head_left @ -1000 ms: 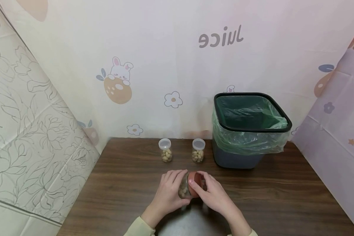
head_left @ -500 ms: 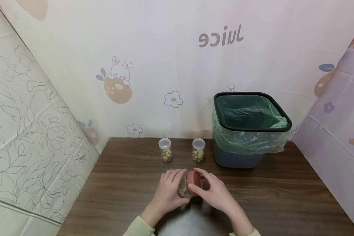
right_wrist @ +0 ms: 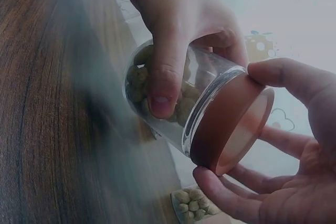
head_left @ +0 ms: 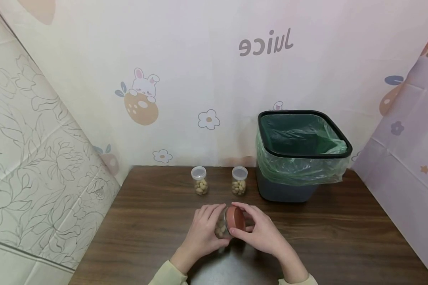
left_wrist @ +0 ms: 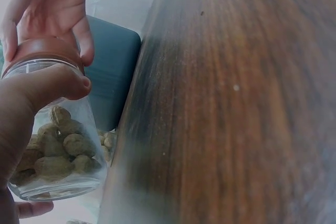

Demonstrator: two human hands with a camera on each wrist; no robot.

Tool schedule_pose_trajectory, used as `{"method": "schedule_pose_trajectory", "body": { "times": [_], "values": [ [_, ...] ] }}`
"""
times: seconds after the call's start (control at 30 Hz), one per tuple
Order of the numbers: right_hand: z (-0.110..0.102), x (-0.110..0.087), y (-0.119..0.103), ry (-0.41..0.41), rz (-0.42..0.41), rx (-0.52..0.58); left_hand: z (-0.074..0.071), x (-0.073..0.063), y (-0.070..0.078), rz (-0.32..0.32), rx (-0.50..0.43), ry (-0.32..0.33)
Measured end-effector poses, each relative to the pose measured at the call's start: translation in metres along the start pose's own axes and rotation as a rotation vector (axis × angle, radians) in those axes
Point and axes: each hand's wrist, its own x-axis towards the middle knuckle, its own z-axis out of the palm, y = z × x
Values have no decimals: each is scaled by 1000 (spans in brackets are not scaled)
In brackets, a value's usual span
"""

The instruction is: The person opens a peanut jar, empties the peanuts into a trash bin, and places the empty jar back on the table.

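Note:
A clear jar (left_wrist: pixel 60 153) of peanuts in their shells (left_wrist: pixel 79 145) lies tilted on its side in my left hand (head_left: pixel 204 230), its reddish-brown lid (right_wrist: pixel 228 121) facing right. The left thumb is laid across the glass near the lid, the other fingers round the far side. My right hand (head_left: pixel 264 231) holds the lid by its rim, thumb on one edge and fingertips on the opposite edge. In the right wrist view the lid sits against the jar's mouth, and the right palm stands off from the lid's flat top.
Two small clear jars of pale nuts with whitish lids, one left (head_left: pixel 199 181) and one right (head_left: pixel 239 181), stand toward the back of the brown wooden table (head_left: pixel 157 221). At the back right is a dark bin (head_left: pixel 285 194) lined with a green bag (head_left: pixel 303 172). A printed curtain hangs behind.
The right hand's thumb has slid down along the lid's rim and its fingers have shifted round the top edge. The left hand keeps the jar in nearly the same place.

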Motion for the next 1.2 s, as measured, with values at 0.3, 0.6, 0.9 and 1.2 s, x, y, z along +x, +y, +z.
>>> {"method": "schedule_pose_trajectory", "body": {
  "times": [0.3, 0.6, 0.9, 1.2],
  "values": [
    [-2, 1, 7, -9, -137, -20, -3, 1, 1, -12, -7, -9],
    [-4, 2, 9, -15, -199, -27, -2, 1, 0, -4, -15, -3],
    [-6, 3, 9, -39, -242, -30, -5, 2, 2, -39, -49, -47],
    [-8, 3, 7, -55, -259, -71, -5, 2, 0, -28, -57, -40]
  ]
}}
